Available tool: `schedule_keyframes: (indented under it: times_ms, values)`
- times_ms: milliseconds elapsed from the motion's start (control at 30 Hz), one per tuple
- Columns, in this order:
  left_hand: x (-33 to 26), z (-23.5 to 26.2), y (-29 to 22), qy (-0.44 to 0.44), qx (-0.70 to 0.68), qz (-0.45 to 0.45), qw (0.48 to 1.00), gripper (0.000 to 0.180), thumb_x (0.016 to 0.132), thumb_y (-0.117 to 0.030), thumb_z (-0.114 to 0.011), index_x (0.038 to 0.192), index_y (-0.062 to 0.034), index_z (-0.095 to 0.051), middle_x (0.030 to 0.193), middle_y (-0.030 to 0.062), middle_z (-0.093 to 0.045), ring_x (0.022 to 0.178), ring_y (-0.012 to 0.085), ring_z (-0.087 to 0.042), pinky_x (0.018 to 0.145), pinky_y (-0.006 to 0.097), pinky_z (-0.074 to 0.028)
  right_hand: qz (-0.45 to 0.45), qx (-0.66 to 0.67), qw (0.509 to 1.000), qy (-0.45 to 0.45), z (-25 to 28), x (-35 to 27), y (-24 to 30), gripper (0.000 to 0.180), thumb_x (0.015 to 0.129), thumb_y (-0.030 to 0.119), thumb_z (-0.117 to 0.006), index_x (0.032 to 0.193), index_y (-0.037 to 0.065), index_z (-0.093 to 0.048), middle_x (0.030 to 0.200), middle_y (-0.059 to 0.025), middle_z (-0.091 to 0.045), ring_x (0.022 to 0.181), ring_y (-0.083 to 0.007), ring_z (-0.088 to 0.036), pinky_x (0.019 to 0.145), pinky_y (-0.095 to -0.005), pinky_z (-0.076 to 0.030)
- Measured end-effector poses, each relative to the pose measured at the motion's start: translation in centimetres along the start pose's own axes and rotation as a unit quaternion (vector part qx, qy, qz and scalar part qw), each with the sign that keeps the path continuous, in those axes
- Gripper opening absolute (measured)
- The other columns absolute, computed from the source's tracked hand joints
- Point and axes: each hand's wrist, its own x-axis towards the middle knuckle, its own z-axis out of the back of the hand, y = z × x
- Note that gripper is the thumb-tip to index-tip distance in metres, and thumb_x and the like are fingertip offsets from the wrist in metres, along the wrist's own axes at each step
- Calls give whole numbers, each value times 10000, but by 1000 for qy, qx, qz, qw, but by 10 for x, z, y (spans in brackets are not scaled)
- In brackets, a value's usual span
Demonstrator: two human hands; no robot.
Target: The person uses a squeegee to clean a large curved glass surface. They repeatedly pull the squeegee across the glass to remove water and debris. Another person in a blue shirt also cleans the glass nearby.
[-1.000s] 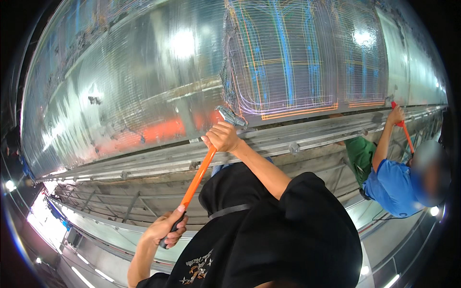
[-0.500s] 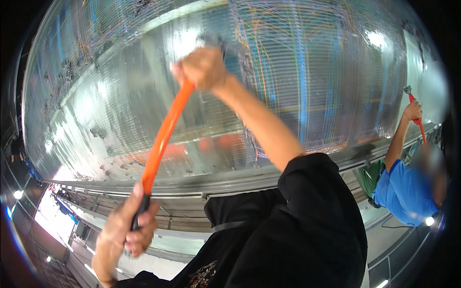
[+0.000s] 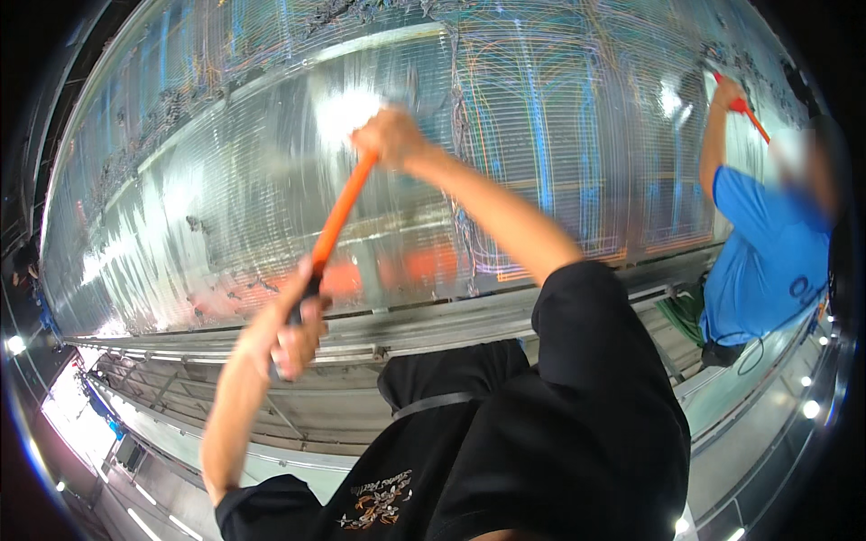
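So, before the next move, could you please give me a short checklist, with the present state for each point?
1. Left hand closed around the black end of the long-handled tool: ok.
2. Right hand closed around the upper part of the orange shaft: ok.
3. Tool head touching the glossy panel: cannot tell, the head cannot be made out.
4. Panel free of dark scraps: not ok, several are on it.
5. Co-worker apart from the right hand: ok, off to the right.
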Motion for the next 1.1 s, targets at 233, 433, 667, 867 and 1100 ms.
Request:
schedule_keyframes:
  times_ms: [233,433,667,867,1100]
  values:
    - [-18,99,260,-26,21,96,995,616,991,-701,-438,729,-146,-396,468,-34,-322,300,79,-283,278,275,-270,-8,113,994,5,-34,-203,252,397,953,280,-656,598,135,-554,564,-21,-546,542,-204,-559,604,-369,-403]
    - [-3,72,261,-24,65,69,995,611,1013,-673,-427,731,-133,-381,462,-37,-312,300,85,-282,289,277,-299,-5,94,995,-41,-13,-219,219,360,870,200,-740,596,117,-523,579,-20,-523,527,-202,-511,544,-354,-388]
    - [-27,3,109,-41,95,121,987,629,1011,-682,-414,696,-139,-387,445,-28,-304,286,91,-269,264,282,-276,-29,88,989,-118,3,-136,121,380,849,180,-735,573,107,-485,511,-39,-497,472,-210,-506,492,-345,-386]
    - [-53,-30,-2,-86,143,148,975,647,1000,-700,-413,678,-139,-391,439,-16,-308,284,84,-280,256,283,-276,-41,71,981,-174,2,-74,68,358,847,177,-729,562,92,-530,481,-39,-501,418,-195,-502,423,-323,-369]
    - [19,-64,-131,-93,72,18,993,661,990,-743,-358,662,-169,-368,398,-27,-295,230,97,-248,202,297,-212,91,-41,969,-225,9,82,-137,484,963,348,-633,532,148,-542,473,-53,-535,425,-274,-554,483,-398,-445]
